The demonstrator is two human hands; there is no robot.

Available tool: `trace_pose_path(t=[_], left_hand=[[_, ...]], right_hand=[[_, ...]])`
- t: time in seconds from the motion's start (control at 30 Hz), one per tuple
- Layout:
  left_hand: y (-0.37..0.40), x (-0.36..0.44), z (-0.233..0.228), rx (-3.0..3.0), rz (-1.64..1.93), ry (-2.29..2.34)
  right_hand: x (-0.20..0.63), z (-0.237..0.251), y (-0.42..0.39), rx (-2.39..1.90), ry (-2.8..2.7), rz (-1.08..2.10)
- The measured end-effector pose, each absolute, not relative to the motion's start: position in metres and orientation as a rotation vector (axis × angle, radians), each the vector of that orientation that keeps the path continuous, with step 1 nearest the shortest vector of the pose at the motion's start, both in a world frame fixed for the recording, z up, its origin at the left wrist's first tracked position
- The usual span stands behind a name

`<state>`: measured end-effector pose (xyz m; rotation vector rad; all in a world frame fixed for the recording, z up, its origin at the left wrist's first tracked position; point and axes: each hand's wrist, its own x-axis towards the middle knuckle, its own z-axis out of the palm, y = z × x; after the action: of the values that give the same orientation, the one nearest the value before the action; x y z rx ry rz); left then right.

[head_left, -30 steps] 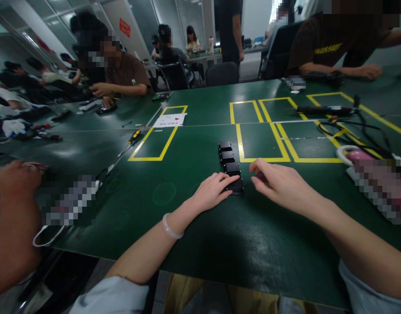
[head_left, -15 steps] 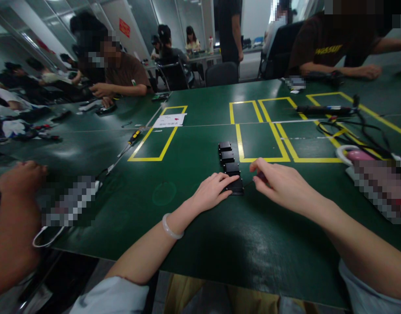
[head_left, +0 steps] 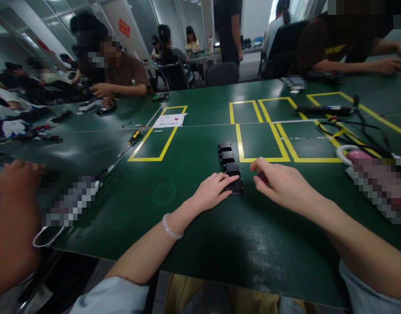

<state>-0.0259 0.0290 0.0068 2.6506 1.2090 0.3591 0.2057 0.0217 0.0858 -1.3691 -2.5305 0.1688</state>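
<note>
A row of several black rectangular blocks (head_left: 232, 167) runs away from me on the green table. My left hand (head_left: 212, 190) steadies the nearest black block (head_left: 237, 186), index finger across its top and thumb at its near edge; the palm hides its left part. To the right, my right hand (head_left: 275, 180) is closed around a small dark handle (head_left: 262, 175), mostly covered by the fingers. A thin shaft, like a screwdriver's, points from it toward the nearest block's right side. Whether the tip touches the block, I cannot tell.
Yellow tape rectangles (head_left: 262, 159) mark the table (head_left: 200, 244). A yellow-black screwdriver (head_left: 134, 137) and a paper sheet (head_left: 170, 120) lie ahead left. A blurred-out power strip (head_left: 69, 200) and a co-worker's arm (head_left: 17, 218) are at left; a pen-like tool (head_left: 324, 110) with cables lies right.
My right fingers have shifted slightly around the dark handle, showing more of it. My left hand and the blocks stay put. Across the table at right, a co-worker's arms have moved.
</note>
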Motion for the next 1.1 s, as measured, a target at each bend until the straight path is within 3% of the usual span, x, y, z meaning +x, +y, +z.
trace_pose_path(t=[1.1], left_hand=[[0.0291,-0.0263,0.0064,2.666,0.357,1.209]], right_hand=[[0.2054,0.0851,0.0213,-1.329,-2.547,0.149]])
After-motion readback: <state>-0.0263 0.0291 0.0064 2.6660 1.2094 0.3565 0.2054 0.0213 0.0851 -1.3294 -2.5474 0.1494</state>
